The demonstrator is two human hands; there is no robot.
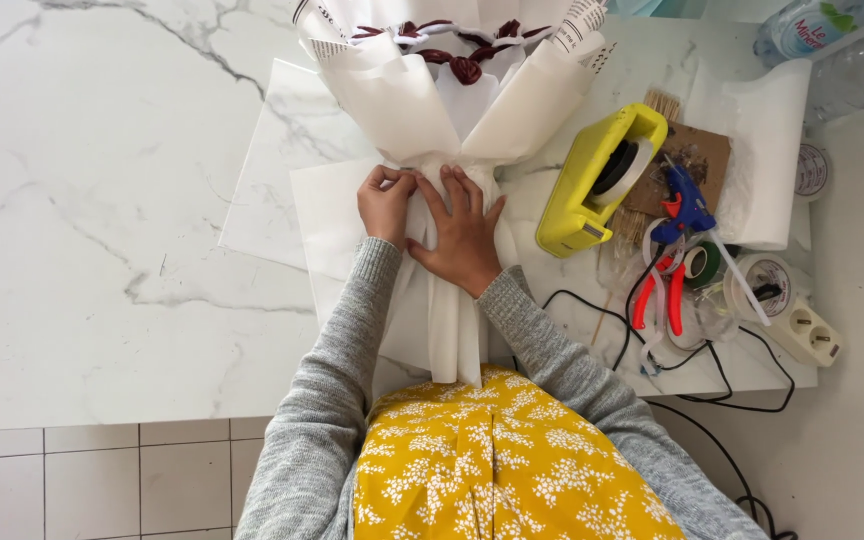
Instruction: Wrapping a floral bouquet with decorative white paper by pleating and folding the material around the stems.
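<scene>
The desk (102,200) was white marble with grey veins. White paper sheets (262,190) lay flat on it under a wrapped bouquet (452,110). To the right sat a yellow tape dispenser (592,185), a blue glue gun (687,200) on a brown board (702,155), red-handled pliers (657,295), a roll of white paper (767,160), tape rolls (764,280), a white socket (810,332) with black cable (712,385), and a plastic bottle (812,25) at the far corner.
</scene>
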